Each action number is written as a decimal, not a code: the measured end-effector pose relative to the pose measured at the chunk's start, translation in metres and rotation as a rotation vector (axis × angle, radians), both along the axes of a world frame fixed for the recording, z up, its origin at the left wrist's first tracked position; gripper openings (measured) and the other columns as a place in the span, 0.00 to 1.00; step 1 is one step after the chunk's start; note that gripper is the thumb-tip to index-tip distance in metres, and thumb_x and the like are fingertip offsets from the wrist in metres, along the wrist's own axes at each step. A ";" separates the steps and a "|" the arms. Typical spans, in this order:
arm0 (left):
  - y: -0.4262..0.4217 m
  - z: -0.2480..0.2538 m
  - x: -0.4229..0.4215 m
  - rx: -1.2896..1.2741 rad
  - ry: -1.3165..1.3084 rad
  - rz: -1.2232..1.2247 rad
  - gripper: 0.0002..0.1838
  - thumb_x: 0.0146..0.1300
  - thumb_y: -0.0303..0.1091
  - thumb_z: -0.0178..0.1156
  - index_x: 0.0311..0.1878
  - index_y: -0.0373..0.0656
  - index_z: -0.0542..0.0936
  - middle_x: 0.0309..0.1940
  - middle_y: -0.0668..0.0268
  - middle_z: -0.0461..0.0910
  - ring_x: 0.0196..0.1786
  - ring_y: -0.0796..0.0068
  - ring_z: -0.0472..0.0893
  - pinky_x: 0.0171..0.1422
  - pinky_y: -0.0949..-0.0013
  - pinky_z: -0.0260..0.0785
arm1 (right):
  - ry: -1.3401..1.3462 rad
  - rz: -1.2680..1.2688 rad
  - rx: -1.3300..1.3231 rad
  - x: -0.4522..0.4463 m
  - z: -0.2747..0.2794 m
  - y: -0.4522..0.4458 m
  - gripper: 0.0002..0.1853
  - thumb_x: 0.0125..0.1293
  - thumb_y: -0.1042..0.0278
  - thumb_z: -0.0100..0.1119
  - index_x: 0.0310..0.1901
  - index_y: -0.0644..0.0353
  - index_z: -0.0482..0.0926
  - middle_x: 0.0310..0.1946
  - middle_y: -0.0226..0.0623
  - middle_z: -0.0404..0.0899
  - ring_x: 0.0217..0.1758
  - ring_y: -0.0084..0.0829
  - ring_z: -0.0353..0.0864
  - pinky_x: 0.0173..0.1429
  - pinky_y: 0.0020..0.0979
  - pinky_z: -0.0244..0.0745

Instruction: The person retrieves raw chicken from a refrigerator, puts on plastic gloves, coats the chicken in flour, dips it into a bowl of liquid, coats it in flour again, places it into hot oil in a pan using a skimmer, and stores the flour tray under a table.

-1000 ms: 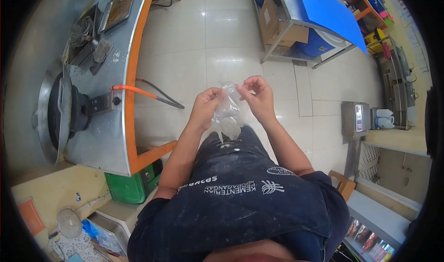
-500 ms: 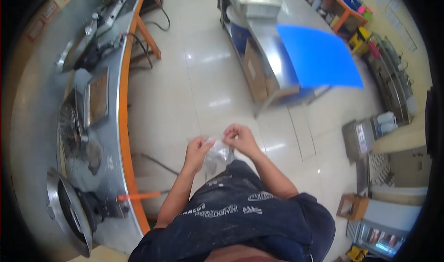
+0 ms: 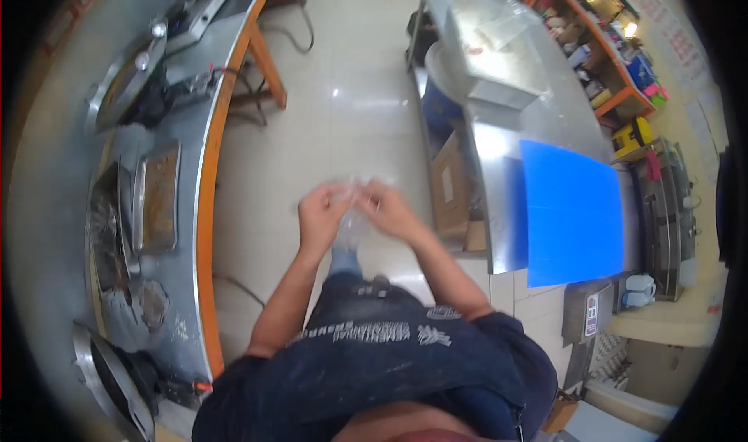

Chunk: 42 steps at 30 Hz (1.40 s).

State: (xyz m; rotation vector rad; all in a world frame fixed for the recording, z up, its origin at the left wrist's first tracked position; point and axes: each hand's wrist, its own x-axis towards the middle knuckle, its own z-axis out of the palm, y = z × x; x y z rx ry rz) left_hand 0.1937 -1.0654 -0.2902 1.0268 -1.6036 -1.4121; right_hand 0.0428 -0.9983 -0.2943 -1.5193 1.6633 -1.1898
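A thin clear plastic bag (image 3: 352, 222) hangs between my two hands, in front of my dark apron. My left hand (image 3: 321, 208) pinches its top edge from the left, fingers curled. From the right, my right hand (image 3: 383, 208) grips the same edge, close beside the left fingertips. Blur and the clear film hide exactly how the edge lies between the fingers. Below the hands the bag overlaps the floor and my lower leg.
On the left runs a metal counter with an orange edge (image 3: 204, 231), bearing a baking tray (image 3: 160, 200) and a wok-like pan (image 3: 117, 380). At right, a steel table (image 3: 499, 161) carries a white tub (image 3: 506, 91) and a blue sheet (image 3: 575, 216). A cardboard box (image 3: 450, 177) sits underneath.
My hands have come closer together and risen slightly in view, the bag still between them. With the camera's motion, the steel table and blue sheet appear nearer.
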 end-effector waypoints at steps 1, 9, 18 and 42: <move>-0.022 0.007 -0.005 0.024 -0.080 -0.014 0.08 0.59 0.26 0.66 0.40 0.35 0.81 0.19 0.77 0.74 0.22 0.90 0.68 0.24 0.77 0.59 | -0.031 -0.078 -0.055 -0.007 0.004 -0.023 0.17 0.65 0.69 0.54 0.54 0.62 0.78 0.30 0.47 0.74 0.32 0.39 0.74 0.39 0.36 0.70; -0.205 0.033 -0.066 -0.612 -0.119 0.128 0.08 0.57 0.26 0.66 0.40 0.38 0.83 0.19 0.61 0.77 0.18 0.73 0.74 0.24 0.70 0.65 | 0.450 -0.304 -0.322 -0.045 0.029 -0.213 0.15 0.61 0.76 0.57 0.49 0.62 0.81 0.29 0.43 0.74 0.25 0.38 0.74 0.30 0.34 0.70; -0.351 0.037 -0.107 -0.496 -0.071 -0.146 0.06 0.59 0.27 0.66 0.40 0.40 0.82 0.21 0.66 0.78 0.22 0.77 0.74 0.26 0.74 0.65 | -0.980 -0.062 0.041 -0.103 0.048 -0.373 0.25 0.65 0.70 0.63 0.64 0.55 0.73 0.33 0.23 0.75 0.29 0.17 0.72 0.30 0.23 0.68; -0.633 0.085 -0.204 -0.349 -0.407 0.173 0.15 0.55 0.41 0.70 0.35 0.39 0.80 0.29 0.62 0.80 0.33 0.61 0.81 0.38 0.63 0.72 | 0.349 0.488 -0.091 -0.194 0.039 -0.792 0.33 0.69 0.46 0.47 0.68 0.60 0.63 0.72 0.47 0.56 0.76 0.44 0.51 0.75 0.40 0.46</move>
